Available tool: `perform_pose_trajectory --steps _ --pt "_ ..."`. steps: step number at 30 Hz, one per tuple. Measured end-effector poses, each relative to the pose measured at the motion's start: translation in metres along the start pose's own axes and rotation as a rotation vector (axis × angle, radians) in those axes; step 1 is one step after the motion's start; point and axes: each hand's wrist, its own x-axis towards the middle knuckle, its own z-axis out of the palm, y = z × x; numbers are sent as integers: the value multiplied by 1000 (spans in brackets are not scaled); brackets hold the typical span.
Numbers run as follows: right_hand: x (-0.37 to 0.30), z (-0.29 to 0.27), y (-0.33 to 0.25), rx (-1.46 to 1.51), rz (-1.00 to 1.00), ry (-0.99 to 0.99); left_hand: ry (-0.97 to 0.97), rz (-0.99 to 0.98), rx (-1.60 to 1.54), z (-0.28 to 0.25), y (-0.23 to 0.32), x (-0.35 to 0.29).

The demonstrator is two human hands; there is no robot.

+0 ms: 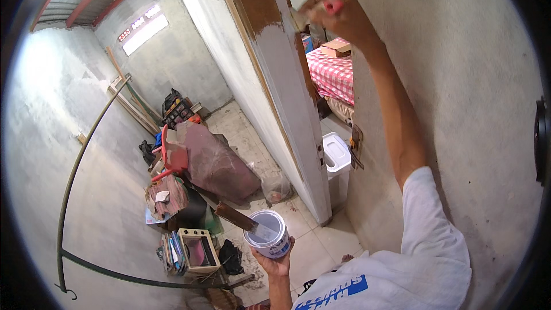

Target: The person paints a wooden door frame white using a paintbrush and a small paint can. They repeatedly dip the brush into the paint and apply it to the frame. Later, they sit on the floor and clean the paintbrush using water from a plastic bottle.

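From below, my left hand (274,262) grips a small white paint bucket (279,248). A flat brown wooden stick (234,216) leans inside it, its lower end whitish. My right hand (340,18) is raised at the top, closed around a red-handled paintbrush (332,6); motion blurs the hand, and the brush's bristles are hard to make out. Just left of that hand stands a door (281,74), coated white over most of its surface. Bare brown wood shows at the door's top and along its edges.
Past the door, a white lidded bin (337,152) stands before a bed with a red checked cover (330,74). To the left are a red plastic chair (172,152), a draped brownish cover (212,163), a small oven (199,251) and a dark metal rod (74,166). A grey wall (470,80) rises at right.
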Motion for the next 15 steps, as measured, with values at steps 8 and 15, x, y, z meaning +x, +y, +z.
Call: perform_pose_trajectory --steps 8,15 --pt "6 20 -2 414 -83 381 -40 -19 -41 -1 0 2" --pt "-129 59 -15 277 134 218 -64 -44 -36 -5 2 1"
